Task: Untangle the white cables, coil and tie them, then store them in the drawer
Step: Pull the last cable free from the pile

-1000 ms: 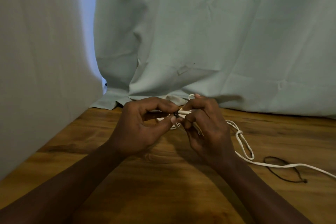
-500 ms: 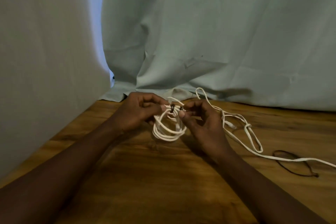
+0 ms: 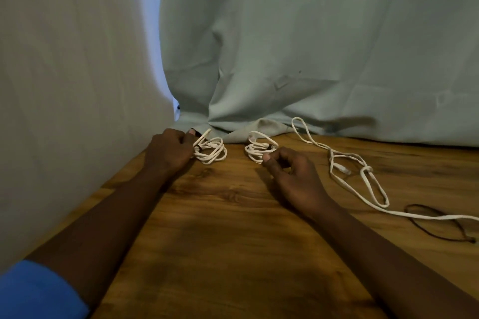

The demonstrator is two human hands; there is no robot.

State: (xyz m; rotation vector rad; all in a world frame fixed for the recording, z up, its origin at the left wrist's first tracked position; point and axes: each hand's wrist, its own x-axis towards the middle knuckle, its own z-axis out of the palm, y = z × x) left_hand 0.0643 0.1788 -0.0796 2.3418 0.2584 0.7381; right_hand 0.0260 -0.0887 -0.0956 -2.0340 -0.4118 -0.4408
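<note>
Two small coils of white cable lie on the wooden table near the curtain's hem. My left hand (image 3: 168,151) is closed around the left end of the left coil (image 3: 212,150). The right coil (image 3: 259,149) rests flat on the table. My right hand (image 3: 291,176) sits just in front of it with fingers loosely curled and the thumb tip at the coil's near edge, gripping nothing. A third white cable (image 3: 373,189) lies loose to the right, with a knot in it, and runs off the right edge. No drawer is in view.
A thin black cord (image 3: 438,221) loops on the table at the far right, under the loose cable. Pale green curtain (image 3: 311,59) hangs along the back and a white cloth (image 3: 64,85) covers the left side. Bare wooden tabletop (image 3: 220,241) lies in front.
The hands held one bundle of white cable together in the middle. They have now moved apart, leaving two separate coils on the table: the left one in my left hand, the right one released.
</note>
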